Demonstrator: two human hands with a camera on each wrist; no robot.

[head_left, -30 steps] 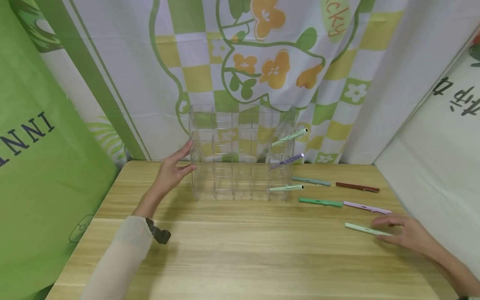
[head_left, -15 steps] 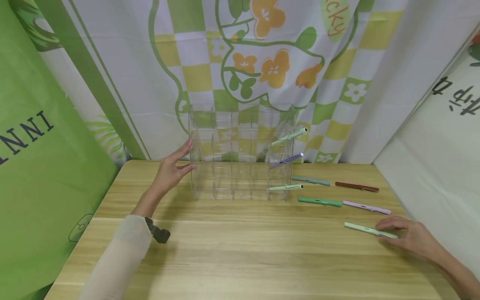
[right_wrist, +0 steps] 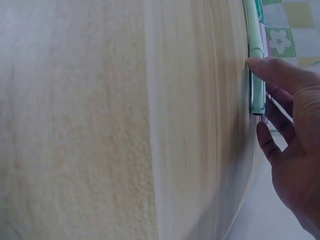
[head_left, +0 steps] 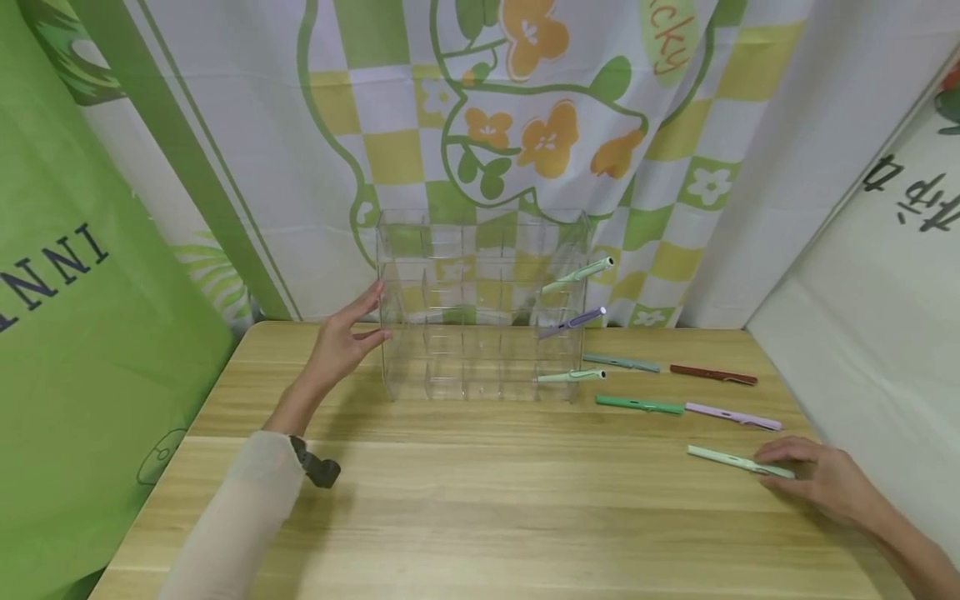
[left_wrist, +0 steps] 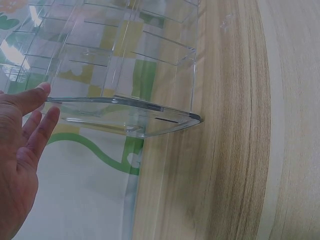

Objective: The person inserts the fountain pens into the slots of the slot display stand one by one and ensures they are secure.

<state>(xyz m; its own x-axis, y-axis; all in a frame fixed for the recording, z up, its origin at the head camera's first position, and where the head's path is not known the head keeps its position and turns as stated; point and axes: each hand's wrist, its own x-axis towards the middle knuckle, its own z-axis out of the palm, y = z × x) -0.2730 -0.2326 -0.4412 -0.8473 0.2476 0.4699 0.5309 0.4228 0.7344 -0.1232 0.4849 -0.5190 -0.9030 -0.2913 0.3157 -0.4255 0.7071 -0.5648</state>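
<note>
A clear acrylic display rack (head_left: 482,333) with several compartments stands upright toward the back of the table. At its left side my left hand (head_left: 341,346) holds the side panel's edge; in the left wrist view the thumb overlaps the panel edge and the other fingers (left_wrist: 42,132) lie on its outer side. A pale green capped pen (head_left: 723,457) lies at the front right. My right hand (head_left: 825,479) pinches its clip end between thumb and fingers; in the right wrist view the thumb lies across the pen (right_wrist: 258,95).
Two light green pens, the upper (head_left: 581,273) and lower (head_left: 573,376), and a purple pen (head_left: 573,322) stick out from the rack's right column. On the table lie a teal pen (head_left: 622,363), dark red pen (head_left: 712,374), green pen (head_left: 640,405) and lilac pen (head_left: 733,416).
My right hand has shifted slightly right and its fingers have come in around the pale green pen's end. The left hand, the rack and the other pens stay put.
</note>
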